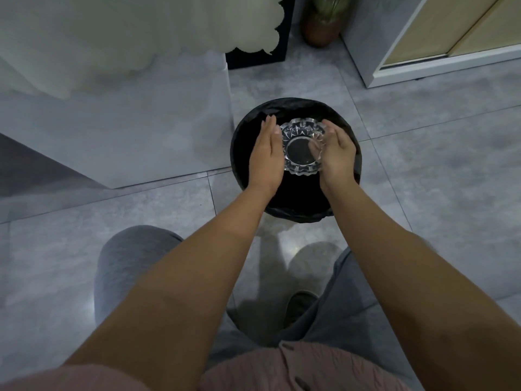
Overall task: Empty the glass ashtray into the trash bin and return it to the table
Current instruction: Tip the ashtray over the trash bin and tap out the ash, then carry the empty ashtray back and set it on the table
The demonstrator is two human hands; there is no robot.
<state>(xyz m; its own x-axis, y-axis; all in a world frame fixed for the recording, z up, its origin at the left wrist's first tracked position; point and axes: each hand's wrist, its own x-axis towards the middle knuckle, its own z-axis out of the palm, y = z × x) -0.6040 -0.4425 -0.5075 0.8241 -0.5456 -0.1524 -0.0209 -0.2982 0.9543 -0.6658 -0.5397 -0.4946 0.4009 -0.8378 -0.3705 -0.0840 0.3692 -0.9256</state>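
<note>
A round cut-glass ashtray (301,146) hangs over the open mouth of a trash bin (242,153) lined with a black bag. My right hand (337,156) grips the ashtray's right rim, fingers curled around the glass. My left hand (266,156) lies flat against its left rim, fingers straight and pointing away from me. The ashtray looks turned with its base toward me, and I see nothing inside it. The bin's inside is dark and its contents cannot be made out.
The bin stands on a grey tiled floor. A grey table or counter corner (169,131) juts in left of the bin. A black stand (256,56), a brown plant pot (321,32) and a white cabinet (439,52) lie beyond. My legs and a shoe (298,306) are below.
</note>
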